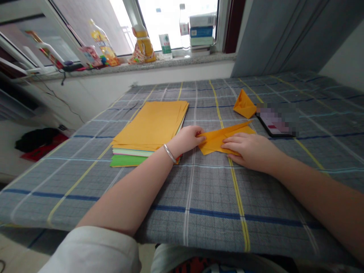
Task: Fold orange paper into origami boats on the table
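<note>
A folded piece of orange paper (215,141) lies on the checked cloth between my two hands. My left hand (190,138) pinches its left end between thumb and fingers; a silver bangle is on that wrist. Flat across the paper's right part rests my right hand (247,149), its fingers stretched out and pointing left. Just beyond stands a folded orange paper shape (245,105) with a pointed top, apart from both hands. To the left, a stack of coloured paper (153,123) has orange sheets on top, with white and green edges showing at the front.
A phone (274,121), partly blurred, lies right of the folded shape. Grey plaid cloth (159,220) covers the table. Along the windowsill (182,60) stand several bottles, a cup (165,45) and stacked boxes (202,32). A grey curtain (273,38) hangs at the back right.
</note>
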Demonstrator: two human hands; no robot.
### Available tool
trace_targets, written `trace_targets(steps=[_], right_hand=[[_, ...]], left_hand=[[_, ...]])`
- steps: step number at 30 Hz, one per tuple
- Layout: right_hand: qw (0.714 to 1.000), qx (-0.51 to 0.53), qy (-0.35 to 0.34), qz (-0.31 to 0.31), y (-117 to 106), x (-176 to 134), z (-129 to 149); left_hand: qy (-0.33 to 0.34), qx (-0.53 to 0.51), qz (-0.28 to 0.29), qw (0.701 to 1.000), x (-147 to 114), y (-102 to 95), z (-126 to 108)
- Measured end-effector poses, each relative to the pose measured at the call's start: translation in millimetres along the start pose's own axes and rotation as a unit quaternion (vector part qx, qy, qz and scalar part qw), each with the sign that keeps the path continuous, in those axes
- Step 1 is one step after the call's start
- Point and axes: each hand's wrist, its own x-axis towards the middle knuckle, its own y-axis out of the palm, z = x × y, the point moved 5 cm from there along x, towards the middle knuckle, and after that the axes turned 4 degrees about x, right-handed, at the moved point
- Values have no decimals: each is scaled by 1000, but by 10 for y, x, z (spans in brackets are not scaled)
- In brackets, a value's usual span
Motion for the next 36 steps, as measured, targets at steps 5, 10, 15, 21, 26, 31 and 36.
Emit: trace_targets(steps=[5, 10, 15, 21, 26, 31, 36], right_hand=[[996, -77, 44, 15, -2, -23, 26], [999, -32, -2, -18, 16, -16, 110], [995, -10, -79, -64, 9, 26, 151], [991, 20, -89, -103, 52, 92, 175], [988, 122, -2, -97, 135, 131, 90], [970, 207, 123, -46, 250, 173, -39], [954, 233, 187, -4, 282, 207, -68]], left_hand=[[-32, -143, 61, 987, -5, 105, -31], [-27, -217, 82, 972, -26, 184, -127], [-17, -227, 87, 970, -39, 207, -140], [55, -140, 85, 985, -86, 171, -197], [42, -77, 105, 991, -123, 154, -226], [22, -6, 105, 994, -111, 134, -233], [25, 16, 104, 994, -98, 146, -235]])
